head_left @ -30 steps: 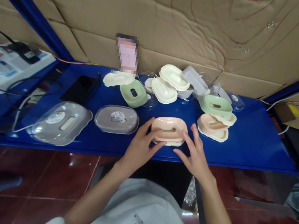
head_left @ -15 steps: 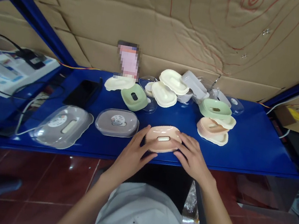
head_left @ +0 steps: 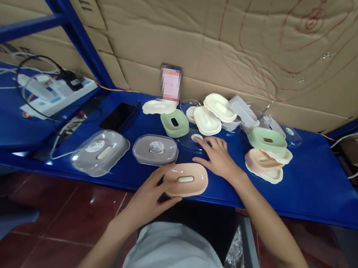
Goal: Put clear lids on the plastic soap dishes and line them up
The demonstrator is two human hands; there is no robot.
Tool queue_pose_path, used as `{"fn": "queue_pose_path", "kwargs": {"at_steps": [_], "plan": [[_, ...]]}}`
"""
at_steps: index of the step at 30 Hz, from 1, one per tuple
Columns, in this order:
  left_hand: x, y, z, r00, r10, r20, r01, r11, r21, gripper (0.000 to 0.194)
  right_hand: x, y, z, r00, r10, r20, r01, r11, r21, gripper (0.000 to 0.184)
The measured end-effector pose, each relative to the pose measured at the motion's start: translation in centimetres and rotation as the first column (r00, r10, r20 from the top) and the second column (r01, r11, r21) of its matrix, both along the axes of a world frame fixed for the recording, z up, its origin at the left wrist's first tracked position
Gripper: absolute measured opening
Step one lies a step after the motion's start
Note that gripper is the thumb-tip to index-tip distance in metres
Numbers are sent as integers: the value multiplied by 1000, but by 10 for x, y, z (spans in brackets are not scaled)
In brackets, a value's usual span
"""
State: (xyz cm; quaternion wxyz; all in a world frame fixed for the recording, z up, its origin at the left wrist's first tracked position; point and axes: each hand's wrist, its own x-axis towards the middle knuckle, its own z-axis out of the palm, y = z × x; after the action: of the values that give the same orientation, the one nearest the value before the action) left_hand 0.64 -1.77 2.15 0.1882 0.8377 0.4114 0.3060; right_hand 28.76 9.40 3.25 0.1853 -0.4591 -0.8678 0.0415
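My left hand (head_left: 152, 189) holds a glossy peach oval dish (head_left: 197, 180) by its left end, near the front edge of the table. A cream insert (head_left: 186, 179) shows in the dish's central slot. My right hand (head_left: 218, 156) stretches over the table behind the dish. Its fingertips touch a clear lid with a round sticker (head_left: 196, 138), and the thumb is spread away. Left of the peach dish sits a grey dish under a clear stickered lid (head_left: 149, 149). A second lidded grey dish (head_left: 100, 153) lies farther left.
Behind my hands are green dishes (head_left: 178, 127), cream trays (head_left: 207, 120) and pale grey dishes (head_left: 243, 110). Another peach dish (head_left: 260, 159) sits on a cream tray at right. A dark phone (head_left: 118, 116) and a power strip with cables (head_left: 59, 98) are at left. Cardboard (head_left: 156, 20) backs the table.
My right hand has left the peach dish and reached back to the clear lid, which has shifted slightly nearer. My left hand stays on the dish. The camera view has shifted.
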Motion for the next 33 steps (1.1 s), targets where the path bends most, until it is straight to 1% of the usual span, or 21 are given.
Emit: {"fn": "queue_pose_path", "kwargs": {"at_steps": [2, 4, 6, 8, 10, 11, 13, 15, 17, 19, 24, 30, 33], "plan": [[-5, 0, -3, 1000, -7, 22, 7, 999, -35, 45, 26, -25, -5, 994, -105, -19, 106, 992, 70, 58], [-7, 1, -6, 999, -11, 50, 15, 998, -64, 42, 55, -52, -9, 975, -196, -101, 206, 974, 98, 48], [-4, 3, -8, 997, -12, 81, 18, 997, -80, 39, 77, -76, -9, 947, -257, -192, 277, 957, 86, 45], [3, 6, -9, 994, 4, 107, 8, 994, -106, 46, 85, -96, -3, 916, -296, -269, 319, 947, 44, 45], [13, 9, -9, 991, 34, 126, -15, 990, -143, 66, 78, -111, 6, 897, -296, -328, 309, 951, -11, 46], [17, 11, -10, 990, 43, 131, -22, 987, -157, 78, 69, -117, 11, 902, -274, -334, 279, 960, -33, 48], [26, 14, -11, 989, 42, 144, -18, 987, -160, 97, 47, -124, 18, 938, -176, -298, 174, 984, -34, 52], [31, 15, -12, 988, 26, 152, -2, 987, -161, 105, 24, -126, 20, 972, -64, -226, 69, 998, 13, 53], [31, 15, -12, 989, 17, 149, 11, 982, -187, 104, 9, -126, 15, 984, 2, -175, 12, 997, 79, 52], [29, 14, -12, 991, 18, 134, 13, 974, -225, 98, 3, -124, 8, 987, 32, -158, -11, 991, 131, 51], [26, 11, -12, 991, 10, 131, 24, 966, -258, 89, 9, -122, -10, 982, 71, -177, -29, 973, 231, 57], [30, 13, -9, 991, -29, 127, 61, 966, -252, 82, 16, -128, -15, 979, 65, -195, -2, 951, 308, 68], [31, 16, -8, 993, -42, 110, 69, 966, -249, 81, 18, -130, -19, 970, 54, -239, 29, 943, 331, 70]]}}
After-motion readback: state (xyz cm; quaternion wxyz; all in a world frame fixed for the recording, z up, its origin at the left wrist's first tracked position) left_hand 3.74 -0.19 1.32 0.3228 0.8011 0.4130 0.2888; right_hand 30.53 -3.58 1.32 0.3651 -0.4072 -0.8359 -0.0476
